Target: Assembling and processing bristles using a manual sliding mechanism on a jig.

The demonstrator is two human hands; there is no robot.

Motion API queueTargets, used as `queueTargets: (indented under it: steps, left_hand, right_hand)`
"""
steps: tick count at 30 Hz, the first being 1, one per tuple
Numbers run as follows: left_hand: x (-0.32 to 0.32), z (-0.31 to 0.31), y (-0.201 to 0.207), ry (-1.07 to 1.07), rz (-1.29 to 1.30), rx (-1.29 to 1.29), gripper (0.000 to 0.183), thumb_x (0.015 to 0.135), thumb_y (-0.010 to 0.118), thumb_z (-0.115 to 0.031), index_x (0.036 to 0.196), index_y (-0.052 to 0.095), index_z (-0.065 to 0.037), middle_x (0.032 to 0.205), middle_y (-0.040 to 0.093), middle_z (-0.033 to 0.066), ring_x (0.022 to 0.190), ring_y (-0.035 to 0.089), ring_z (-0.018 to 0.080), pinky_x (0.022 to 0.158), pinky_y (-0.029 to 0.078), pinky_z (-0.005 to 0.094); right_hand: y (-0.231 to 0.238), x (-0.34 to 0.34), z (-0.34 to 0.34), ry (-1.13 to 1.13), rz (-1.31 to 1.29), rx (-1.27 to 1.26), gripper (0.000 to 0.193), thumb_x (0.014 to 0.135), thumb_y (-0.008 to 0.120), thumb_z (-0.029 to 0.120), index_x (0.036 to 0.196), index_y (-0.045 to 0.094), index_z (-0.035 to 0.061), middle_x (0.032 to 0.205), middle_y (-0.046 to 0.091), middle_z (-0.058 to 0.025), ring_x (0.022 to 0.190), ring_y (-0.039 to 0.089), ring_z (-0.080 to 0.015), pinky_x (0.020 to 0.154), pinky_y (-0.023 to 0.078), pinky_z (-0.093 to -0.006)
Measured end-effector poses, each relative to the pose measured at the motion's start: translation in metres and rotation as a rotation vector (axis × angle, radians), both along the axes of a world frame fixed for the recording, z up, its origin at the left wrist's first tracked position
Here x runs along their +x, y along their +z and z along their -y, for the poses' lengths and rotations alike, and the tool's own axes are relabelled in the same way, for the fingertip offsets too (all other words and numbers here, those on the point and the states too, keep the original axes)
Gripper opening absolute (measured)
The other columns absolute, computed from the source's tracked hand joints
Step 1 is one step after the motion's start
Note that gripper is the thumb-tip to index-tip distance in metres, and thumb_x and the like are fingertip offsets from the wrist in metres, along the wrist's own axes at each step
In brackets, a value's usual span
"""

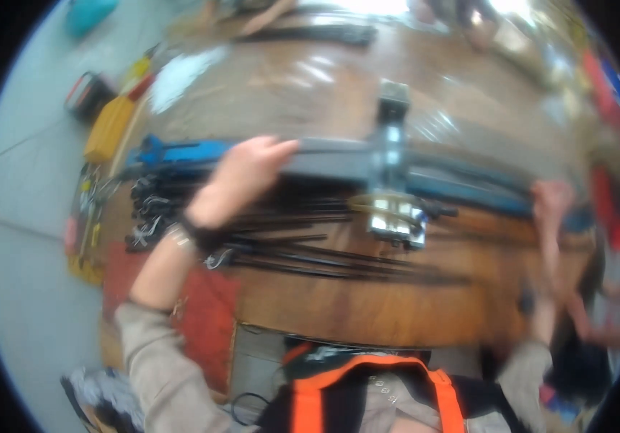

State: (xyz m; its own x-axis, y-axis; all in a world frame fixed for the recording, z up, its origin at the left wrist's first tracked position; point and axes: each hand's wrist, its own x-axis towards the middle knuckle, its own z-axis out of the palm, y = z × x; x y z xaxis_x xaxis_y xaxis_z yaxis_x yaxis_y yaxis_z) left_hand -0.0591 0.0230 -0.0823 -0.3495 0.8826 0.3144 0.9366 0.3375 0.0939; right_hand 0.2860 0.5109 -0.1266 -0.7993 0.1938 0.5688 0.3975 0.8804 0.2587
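Observation:
A long blue-and-grey bar-shaped tool [331, 164] lies across the wooden table, with a shiny metal block [389, 162] standing across its middle. Over the left part of the bar is my left hand [252, 167], its fingers curled closed; whatever they grip is hidden by the hand and blur. My right hand [551, 206] is at the bar's right end, touching or very close to it, its fingers smeared by motion. Several thin black rods [310, 263] with dark ends and pale ties lie just nearer than the bar, below my left hand.
Under it all is a brown wooden table [367, 310] with a shiny clear covering at the back. A red board [209, 310] sits at the near left. Yellow cases [110, 130] line the left edge. Another person's arm [270, 16] reaches in at the far side, near a dark long object [317, 34].

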Motion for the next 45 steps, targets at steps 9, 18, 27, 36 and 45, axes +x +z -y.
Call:
queueTargets:
  steps: [9,18,27,36,45]
  left_hand:
    - [-0.004,-0.089,-0.023,-0.2,0.066,0.073,0.011,0.092,0.058,-0.016,0.088,0.055,-0.005,0.078,0.062,0.0132,0.073,0.062,0.0344,0.066,0.051,0.0433]
    - [0.005,-0.097,-0.028,-0.139,0.149,0.065,0.018,0.094,0.057,-0.018,0.083,0.052,-0.004,0.073,0.06,0.0155,0.073,0.061,0.0364,0.066,0.049,0.0473]
    - [0.018,-0.101,-0.028,-0.039,0.049,0.16,0.014,0.09,0.056,-0.012,0.078,0.06,-0.006,0.071,0.064,0.0165,0.069,0.064,0.0363,0.059,0.05,0.0464]
    - [0.02,-0.106,-0.021,0.046,0.15,-0.022,0.015,0.094,0.055,-0.018,0.087,0.055,-0.005,0.077,0.062,0.0204,0.076,0.06,0.0428,0.063,0.046,0.0492]
    - [0.013,-0.102,-0.039,-0.028,-0.024,0.097,0.007,0.09,0.058,-0.011,0.084,0.057,-0.007,0.074,0.062,0.0161,0.071,0.061,0.038,0.061,0.047,0.0469]
  right_hand:
    - [-0.003,-0.004,0.012,0.108,-0.177,-0.184,0.004,0.088,0.063,0.009,0.089,0.061,0.0049,0.081,0.058,-0.0119,0.084,0.057,-0.0307,0.082,0.044,-0.0415]
    - [-0.005,0.001,0.01,0.091,-0.198,-0.212,0.006,0.087,0.064,0.006,0.092,0.062,0.0038,0.085,0.06,-0.0141,0.086,0.058,-0.0332,0.082,0.045,-0.041]
    - [-0.015,-0.03,0.132,0.352,-0.241,-0.174,0.031,0.085,0.068,0.011,0.115,0.066,0.0083,0.107,0.069,-0.0074,0.106,0.06,-0.0278,0.094,0.039,-0.042]
    - [-0.027,-0.039,0.177,0.339,-0.188,-0.456,0.031,0.084,0.067,0.007,0.115,0.066,0.0064,0.099,0.069,-0.0091,0.095,0.061,-0.0286,0.085,0.039,-0.0413]
    - [-0.043,-0.06,0.18,0.507,-0.241,-0.846,0.021,0.083,0.067,0.009,0.104,0.066,0.0069,0.082,0.061,-0.0118,0.082,0.058,-0.0319,0.074,0.046,-0.0415]
